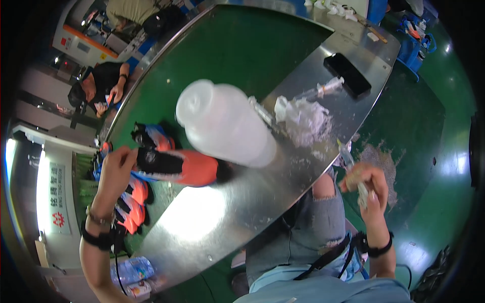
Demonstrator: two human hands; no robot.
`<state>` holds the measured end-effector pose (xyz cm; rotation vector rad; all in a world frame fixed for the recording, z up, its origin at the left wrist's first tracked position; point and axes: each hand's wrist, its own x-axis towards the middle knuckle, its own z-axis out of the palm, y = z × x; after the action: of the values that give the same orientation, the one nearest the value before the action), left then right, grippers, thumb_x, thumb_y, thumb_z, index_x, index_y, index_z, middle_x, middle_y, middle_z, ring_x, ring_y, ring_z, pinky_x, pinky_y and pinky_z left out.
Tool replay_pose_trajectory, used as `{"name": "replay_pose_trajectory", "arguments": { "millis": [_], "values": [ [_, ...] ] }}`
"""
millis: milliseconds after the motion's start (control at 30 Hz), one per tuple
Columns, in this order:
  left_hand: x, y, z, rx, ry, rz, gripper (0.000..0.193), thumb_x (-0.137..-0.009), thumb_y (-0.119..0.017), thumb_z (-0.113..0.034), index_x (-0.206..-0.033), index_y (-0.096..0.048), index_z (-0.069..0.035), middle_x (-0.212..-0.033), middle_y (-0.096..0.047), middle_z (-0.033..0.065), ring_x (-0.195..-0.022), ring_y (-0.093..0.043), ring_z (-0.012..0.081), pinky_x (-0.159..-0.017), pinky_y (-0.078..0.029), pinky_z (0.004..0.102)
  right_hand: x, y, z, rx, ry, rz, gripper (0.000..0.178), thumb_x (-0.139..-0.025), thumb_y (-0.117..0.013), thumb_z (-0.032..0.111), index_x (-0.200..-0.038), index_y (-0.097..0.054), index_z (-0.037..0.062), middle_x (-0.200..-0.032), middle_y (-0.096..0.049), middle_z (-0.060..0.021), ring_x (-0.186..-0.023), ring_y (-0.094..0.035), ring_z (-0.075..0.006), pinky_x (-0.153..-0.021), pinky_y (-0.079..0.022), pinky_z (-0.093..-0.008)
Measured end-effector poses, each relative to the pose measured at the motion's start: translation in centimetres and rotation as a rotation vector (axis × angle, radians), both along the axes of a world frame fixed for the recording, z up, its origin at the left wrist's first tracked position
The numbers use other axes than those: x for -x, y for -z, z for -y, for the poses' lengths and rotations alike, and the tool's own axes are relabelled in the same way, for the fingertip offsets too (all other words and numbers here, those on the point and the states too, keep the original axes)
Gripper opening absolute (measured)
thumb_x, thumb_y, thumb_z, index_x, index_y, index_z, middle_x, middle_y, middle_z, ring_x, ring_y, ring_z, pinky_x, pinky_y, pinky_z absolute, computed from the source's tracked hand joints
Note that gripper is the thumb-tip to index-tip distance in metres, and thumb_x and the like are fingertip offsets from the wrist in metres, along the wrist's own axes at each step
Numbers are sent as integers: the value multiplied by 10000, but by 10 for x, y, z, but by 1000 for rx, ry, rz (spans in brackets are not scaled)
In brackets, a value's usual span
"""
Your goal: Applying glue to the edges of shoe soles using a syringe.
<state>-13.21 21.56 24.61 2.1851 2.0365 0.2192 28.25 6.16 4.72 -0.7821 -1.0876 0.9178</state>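
Note:
My left hand [118, 164] is closed on the black end of an orange and black shoe [194, 167], lifted over the left part of the metal-topped table. In my right hand [368, 187], out past the table's right edge, is a slim translucent syringe [346, 154]. Its yellowish tip points up and toward the table, and my fingers hide part of its barrel. A large white plastic bottle [230, 123] stands just beyond the shoe.
More orange, blue and black shoes [132, 202] lie at the left. Crumpled white tissue [303, 118], another syringe [318, 91] and a black phone [347, 74] rest on the metal strip [242, 202]. Across the table, a person [101, 83] in dark clothes handles a shoe.

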Motion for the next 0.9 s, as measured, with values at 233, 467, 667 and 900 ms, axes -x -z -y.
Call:
{"name": "replay_pose_trajectory", "arguments": {
  "millis": [233,467,667,900],
  "values": [
    [24,54,150,125,-190,187,248,-851,-561,-117,-661,-510,33,-512,-473,57,-425,-423,109,-432,-336,287,32,31,-39,-75,61,4,328,-871,-463,202,-1124,-400,2,-1081,-476,-164,-892,-554,-226,-774,-459,-345],
    [39,51,144,-48,285,-118,421,-652,-731,-138,-993,-521,-11,-865,-601,103,-866,-593,251,-755,-444,305,50,33,-26,-62,111,63,327,-888,-432,199,-1145,-393,1,-1074,-480,-178,-885,-559,-232,-785,-458,-348],
    [77,87,138,273,337,109,1078,-448,-815,-94,-1370,-259,-103,-1040,-622,128,-913,-610,308,-796,-492,363,55,29,-33,-94,59,-4,421,-910,-408,332,-1153,-383,-11,-1076,-486,-190,-872,-566,-263,-769,-457,-366],
    [17,106,192,96,-3,124,1050,-690,-737,-312,-1388,-16,-4,-823,-647,191,-685,-634,359,-612,-509,366,73,24,-35,-4,89,-50,385,-931,-374,288,-1169,-385,-16,-1088,-516,-201,-875,-574,-272,-783,-454,-373]
  ]
}}
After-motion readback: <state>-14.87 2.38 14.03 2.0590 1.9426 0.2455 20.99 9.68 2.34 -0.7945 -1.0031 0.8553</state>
